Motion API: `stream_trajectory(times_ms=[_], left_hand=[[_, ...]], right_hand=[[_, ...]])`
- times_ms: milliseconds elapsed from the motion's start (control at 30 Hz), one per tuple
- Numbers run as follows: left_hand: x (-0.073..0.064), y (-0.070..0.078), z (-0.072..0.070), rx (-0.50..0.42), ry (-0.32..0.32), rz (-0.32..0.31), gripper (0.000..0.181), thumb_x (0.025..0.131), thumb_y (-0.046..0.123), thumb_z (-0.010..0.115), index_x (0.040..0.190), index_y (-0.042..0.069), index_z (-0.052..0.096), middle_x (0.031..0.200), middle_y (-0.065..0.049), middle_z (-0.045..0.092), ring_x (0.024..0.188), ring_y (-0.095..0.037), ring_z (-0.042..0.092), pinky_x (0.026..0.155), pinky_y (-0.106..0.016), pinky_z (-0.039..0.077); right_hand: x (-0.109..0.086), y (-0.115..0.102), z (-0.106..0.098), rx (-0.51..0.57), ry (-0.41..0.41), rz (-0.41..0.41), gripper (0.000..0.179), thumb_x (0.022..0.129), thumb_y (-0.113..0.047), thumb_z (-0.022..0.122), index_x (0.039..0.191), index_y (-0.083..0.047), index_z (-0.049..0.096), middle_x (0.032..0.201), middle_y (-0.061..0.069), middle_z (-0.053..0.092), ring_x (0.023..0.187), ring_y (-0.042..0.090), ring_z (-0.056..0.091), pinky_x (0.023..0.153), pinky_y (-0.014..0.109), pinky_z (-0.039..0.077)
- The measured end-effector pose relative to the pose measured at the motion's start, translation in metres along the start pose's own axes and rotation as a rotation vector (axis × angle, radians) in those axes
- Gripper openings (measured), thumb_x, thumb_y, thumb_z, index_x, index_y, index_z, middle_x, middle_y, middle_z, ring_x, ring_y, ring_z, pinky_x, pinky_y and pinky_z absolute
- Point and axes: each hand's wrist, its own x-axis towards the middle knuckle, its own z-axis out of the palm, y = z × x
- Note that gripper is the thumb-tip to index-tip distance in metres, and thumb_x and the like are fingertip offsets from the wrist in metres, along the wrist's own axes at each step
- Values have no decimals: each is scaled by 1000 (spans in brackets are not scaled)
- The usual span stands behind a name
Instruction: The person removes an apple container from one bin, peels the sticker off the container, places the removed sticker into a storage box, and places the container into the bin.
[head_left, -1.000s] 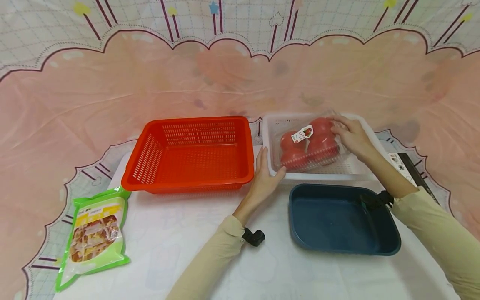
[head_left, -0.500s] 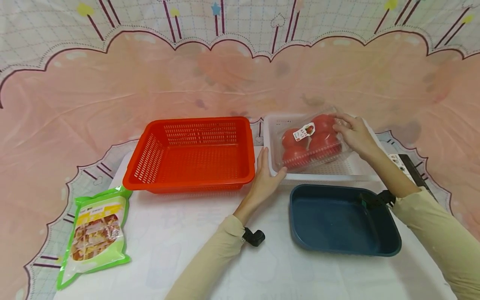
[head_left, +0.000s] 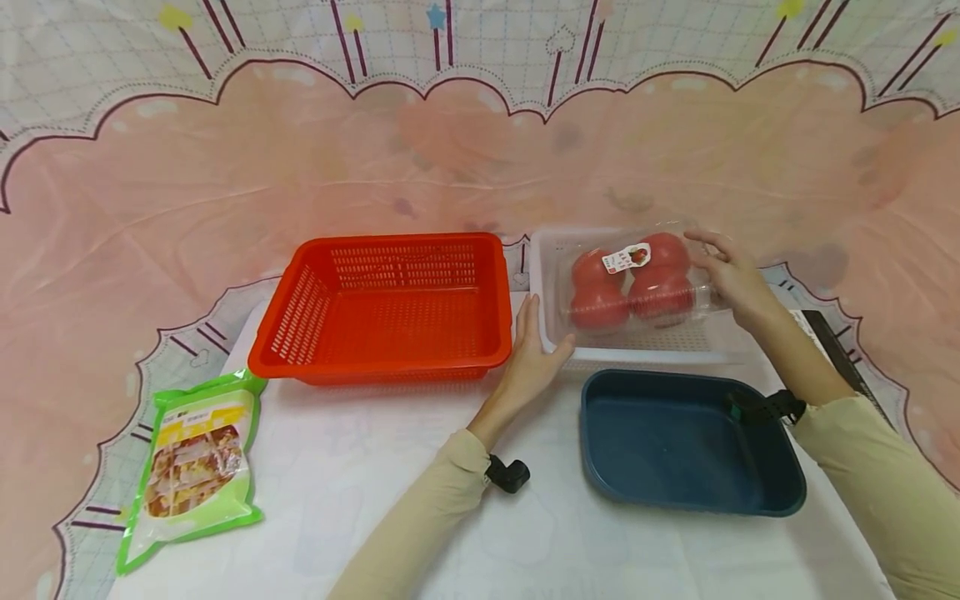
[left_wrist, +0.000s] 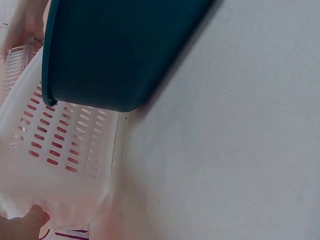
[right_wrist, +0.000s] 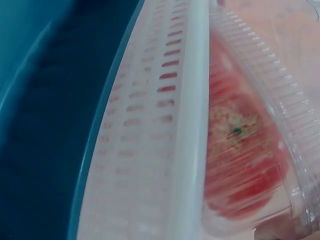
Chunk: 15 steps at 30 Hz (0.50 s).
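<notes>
A clear plastic clamshell pack of several red tomatoes [head_left: 600, 308] lies in the white perforated basket [head_left: 637, 357], with a white label on top. My right hand [head_left: 731, 279] holds the pack's right end, fingers bent over its edge. In the right wrist view a tomato [right_wrist: 245, 150] shows through the ribbed plastic, with one fingertip at the bottom edge. Fingers extended, my left hand [head_left: 531, 362] rests against the basket's front left corner. In the left wrist view its thumb [left_wrist: 32, 220] touches the basket wall.
Left of the white basket stands a red basket [head_left: 378, 367]. A dark blue tub [head_left: 675, 450] sits in front of the white basket. A green food bag [head_left: 191, 475] lies at the far left. Behind the right forearm is a flat black-and-white object [head_left: 836, 342].
The tomato pack has shifted slightly right and turned to lie straighter in the white basket, my right hand moving right with it. My left hand has stayed at the basket corner.
</notes>
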Motion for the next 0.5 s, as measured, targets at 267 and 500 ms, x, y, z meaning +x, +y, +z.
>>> stream_trajectory(times_ms=[267,500], left_hand=[[0,0,0,8,5,29,87,90,41,58,157,21,7,164,1,5,148,-28,21,117,-56,28],[0,-2,-1,-5,6,45,87,89,41,59,157,19,8,164,-1,7,149,-28,18,118,-56,26]], right_hand=[[-4,12,-7,174,7,44,45,101,-32,47,145,-26,42,65,-15,39,54,2,39,46,21,33],[-5,22,-3,450,-8,-1,30,98,-22,55,128,-27,57,75,-10,45,60,2,43,47,17,34]])
